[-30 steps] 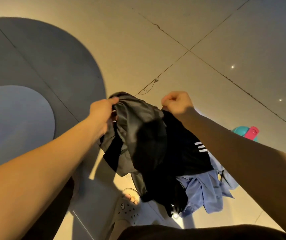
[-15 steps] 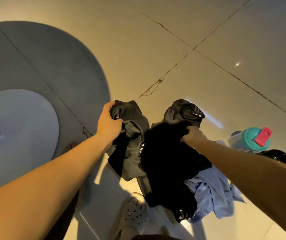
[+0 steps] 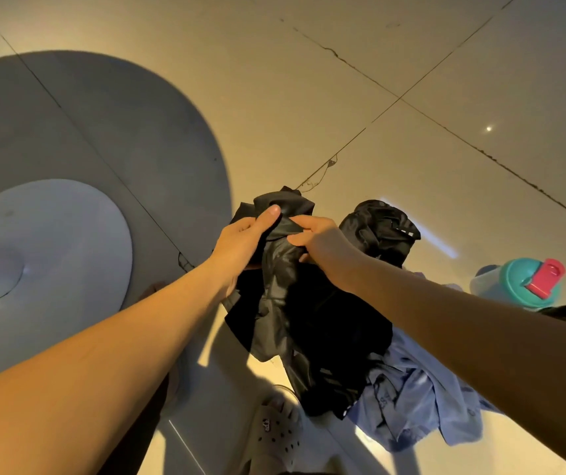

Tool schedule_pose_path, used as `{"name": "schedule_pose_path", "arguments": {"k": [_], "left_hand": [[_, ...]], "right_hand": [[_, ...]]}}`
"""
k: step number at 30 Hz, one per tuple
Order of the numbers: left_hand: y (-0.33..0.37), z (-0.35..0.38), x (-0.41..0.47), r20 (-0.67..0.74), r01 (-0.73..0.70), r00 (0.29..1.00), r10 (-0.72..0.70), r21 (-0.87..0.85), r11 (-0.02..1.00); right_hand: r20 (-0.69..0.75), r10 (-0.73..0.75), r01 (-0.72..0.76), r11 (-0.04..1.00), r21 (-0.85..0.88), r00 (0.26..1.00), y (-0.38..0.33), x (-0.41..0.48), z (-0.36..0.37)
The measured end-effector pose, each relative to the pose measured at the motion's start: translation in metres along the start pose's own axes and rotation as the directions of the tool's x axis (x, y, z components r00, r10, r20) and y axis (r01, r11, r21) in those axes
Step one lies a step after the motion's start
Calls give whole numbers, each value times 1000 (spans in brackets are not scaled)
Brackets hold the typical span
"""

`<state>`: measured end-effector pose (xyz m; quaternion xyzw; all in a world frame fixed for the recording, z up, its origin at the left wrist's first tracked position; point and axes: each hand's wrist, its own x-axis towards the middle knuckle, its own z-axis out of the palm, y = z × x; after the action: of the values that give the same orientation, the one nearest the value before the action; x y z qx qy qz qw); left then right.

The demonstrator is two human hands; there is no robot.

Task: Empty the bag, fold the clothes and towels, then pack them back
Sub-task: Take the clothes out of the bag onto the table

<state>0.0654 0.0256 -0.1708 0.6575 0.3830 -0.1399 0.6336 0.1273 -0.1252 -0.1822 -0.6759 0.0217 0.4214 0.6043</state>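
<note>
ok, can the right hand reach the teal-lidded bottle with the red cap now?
Probably yes, once freed: the right hand grips the shiny black garment, but nothing stands between it and the teal-lidded bottle.

We see the blue shirt (image 3: 408, 409) half hidden under the black garment (image 3: 326, 337); the clog (image 3: 274, 437) leaves the bottom edge.

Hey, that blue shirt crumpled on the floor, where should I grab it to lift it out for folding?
Pinch the blue shirt at its loose lower-right edge, reaching down from the right. Its left side is hidden behind the hanging black garment, so that edge looks like the freest fabric. The collar can't be picked out in the crumple.
</note>
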Motion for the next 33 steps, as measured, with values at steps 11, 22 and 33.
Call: {"name": "schedule_pose_path", "arguments": {"k": [11,22,33], "left_hand": [[10,-29,26,-537,-121,840,72,-57,991],[-22,-56,52,-325,-274,893,313,160,948],[1,-62,45,-498,-35,866,48,36,999]], "right_hand": [[-413,-73,-108,910,-399,908,48,45,-102],[-197,98,-219,492,-843,976,125,68,-113],[-122,-74,83,994,73,990,-7,58,0]]}}
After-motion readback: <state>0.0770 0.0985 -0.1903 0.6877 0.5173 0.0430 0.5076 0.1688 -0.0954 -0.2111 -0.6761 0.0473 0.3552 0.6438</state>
